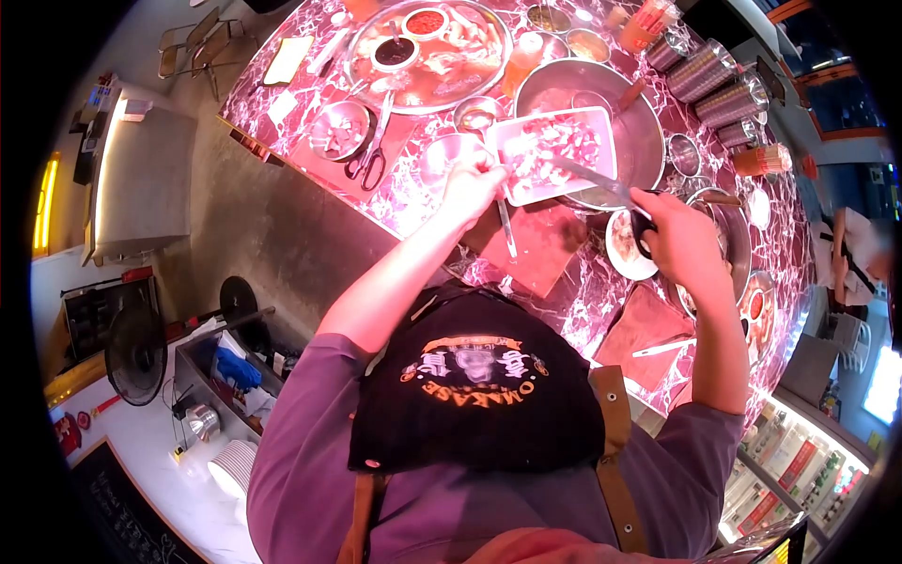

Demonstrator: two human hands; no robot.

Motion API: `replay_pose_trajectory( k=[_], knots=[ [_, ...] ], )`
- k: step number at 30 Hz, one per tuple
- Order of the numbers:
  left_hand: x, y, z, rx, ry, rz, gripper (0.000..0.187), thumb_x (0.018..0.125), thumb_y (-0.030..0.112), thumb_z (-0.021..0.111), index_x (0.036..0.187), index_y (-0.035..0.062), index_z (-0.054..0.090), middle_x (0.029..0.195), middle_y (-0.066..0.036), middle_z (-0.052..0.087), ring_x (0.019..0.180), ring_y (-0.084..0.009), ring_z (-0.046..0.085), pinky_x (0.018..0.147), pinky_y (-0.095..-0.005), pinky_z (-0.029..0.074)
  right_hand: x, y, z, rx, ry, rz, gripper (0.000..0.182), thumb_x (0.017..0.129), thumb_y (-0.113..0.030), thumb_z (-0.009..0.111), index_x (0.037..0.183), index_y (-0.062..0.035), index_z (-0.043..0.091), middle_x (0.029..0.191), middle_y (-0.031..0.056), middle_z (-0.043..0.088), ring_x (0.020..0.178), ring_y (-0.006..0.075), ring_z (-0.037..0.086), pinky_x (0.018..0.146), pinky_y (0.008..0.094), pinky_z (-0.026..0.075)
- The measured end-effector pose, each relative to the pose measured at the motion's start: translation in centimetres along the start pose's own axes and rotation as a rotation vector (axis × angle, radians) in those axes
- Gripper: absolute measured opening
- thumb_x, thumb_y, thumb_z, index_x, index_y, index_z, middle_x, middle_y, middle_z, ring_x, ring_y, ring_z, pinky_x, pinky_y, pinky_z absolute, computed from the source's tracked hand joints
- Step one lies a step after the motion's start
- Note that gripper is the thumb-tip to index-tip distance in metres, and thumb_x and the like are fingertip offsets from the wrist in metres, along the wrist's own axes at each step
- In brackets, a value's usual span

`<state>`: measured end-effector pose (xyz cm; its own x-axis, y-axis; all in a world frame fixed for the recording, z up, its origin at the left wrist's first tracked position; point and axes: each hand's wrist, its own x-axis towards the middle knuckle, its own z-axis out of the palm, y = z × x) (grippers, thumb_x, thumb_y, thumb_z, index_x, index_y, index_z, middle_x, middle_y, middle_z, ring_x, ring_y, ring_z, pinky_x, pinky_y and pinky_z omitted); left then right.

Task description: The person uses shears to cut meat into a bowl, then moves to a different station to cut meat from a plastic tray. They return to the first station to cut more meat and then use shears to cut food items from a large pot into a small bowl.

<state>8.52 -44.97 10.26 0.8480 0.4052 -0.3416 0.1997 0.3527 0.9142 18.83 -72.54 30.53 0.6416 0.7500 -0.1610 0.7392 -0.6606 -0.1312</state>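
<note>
A white rectangular tray [609, 150] holds chopped, pinkish meat pieces [554, 143]. It is tilted over the near-left part of a large metal pan [648, 122]. My left hand [473, 188] is closed on the tray's left edge. My right hand [684, 237] grips scissors [601, 180] by their black handle, and the blades reach into the tray among the pieces. Just below the right hand's fingers sits a white bowl [628, 252] with food in it. A metal ladle [477, 119] lies beside the tray on the left.
A large round platter [432, 92] with food and sauce bowls stands at the back left. Nearby are a bowl of meat [338, 132] and a second pair of scissors [368, 162]. Stacked metal cups [705, 73] line the far right. A dark board [536, 249] lies at the front.
</note>
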Motion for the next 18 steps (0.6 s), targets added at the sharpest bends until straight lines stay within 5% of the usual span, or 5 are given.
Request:
replay_pose_trajectory(
  k=[7, 10, 12, 18],
  knots=[
    [-0.4, 0.5, 0.4, -0.03, -0.041, -0.008, 0.019, 0.095, 0.005, 0.065, 0.079, 0.0099, 0.055, 0.094, -0.006, 0.07, 0.084, -0.0133, 0.067, 0.068, -0.0279, 0.054, 1.5, -1.1, 2.7, -0.182, 0.085, -0.216, 0.046, 0.076, -0.009, 0.067, 0.122, -0.0119, 0.062, 0.086, 0.0093, 0.057, 0.085, 0.0285, 0.064, 0.07, 0.0398, 0.053],
    [-0.9, 1.1, 0.5, -0.014, -0.026, -0.027, 0.018, 0.094, 0.005, 0.065, 0.08, 0.0099, 0.055, 0.094, -0.005, 0.069, 0.082, -0.0133, 0.067, 0.068, -0.0294, 0.055, 1.3, -0.9, 3.3, -0.265, 0.051, -0.22, 0.047, 0.077, -0.009, 0.066, 0.124, -0.0115, 0.061, 0.088, 0.0087, 0.058, 0.087, 0.0281, 0.064, 0.07, 0.0389, 0.053],
    [-1.0, 1.0, 1.2, -0.092, 0.025, 0.04, 0.022, 0.09, 0.007, 0.071, 0.074, 0.0067, 0.056, 0.068, -0.002, 0.062, 0.057, -0.0095, 0.059, 0.053, -0.025, 0.048, 1.2, -0.4, 3.7, -0.256, 0.042, -0.22, 0.047, 0.079, -0.009, 0.066, 0.125, -0.0118, 0.061, 0.088, 0.0093, 0.058, 0.085, 0.0281, 0.064, 0.07, 0.0391, 0.053],
    [-0.7, 0.6, 1.3, -0.147, 0.026, 0.019, 0.022, 0.091, 0.007, 0.07, 0.074, 0.0069, 0.056, 0.068, -0.004, 0.062, 0.056, -0.0106, 0.059, 0.053, -0.0252, 0.048, 0.4, 2.3, 4.1, 0.076, -0.006, -0.172, 0.054, 0.08, -0.007, 0.067, 0.133, -0.0136, 0.06, 0.104, 0.009, 0.066, 0.093, 0.0281, 0.068, 0.079, 0.0377, 0.055]
  ],
)
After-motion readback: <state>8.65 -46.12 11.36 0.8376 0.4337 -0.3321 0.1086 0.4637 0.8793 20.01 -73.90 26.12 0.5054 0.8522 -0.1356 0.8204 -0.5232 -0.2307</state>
